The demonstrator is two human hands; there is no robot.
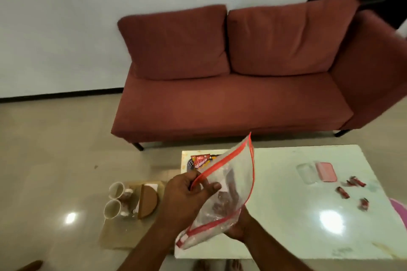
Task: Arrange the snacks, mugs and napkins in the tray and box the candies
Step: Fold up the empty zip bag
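Candies (342, 192): red-wrapped, loose on the surface near the pink box (326, 171), well right of the zip bag (231, 174), which slants up-right with the left hand (187, 196) pinching its rim and the right hand (244, 225), nearer the candies, gripping its lower edge.

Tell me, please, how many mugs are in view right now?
2. Both are side by side on the tray, left of the table: a farther mug and a nearer mug. No others show.
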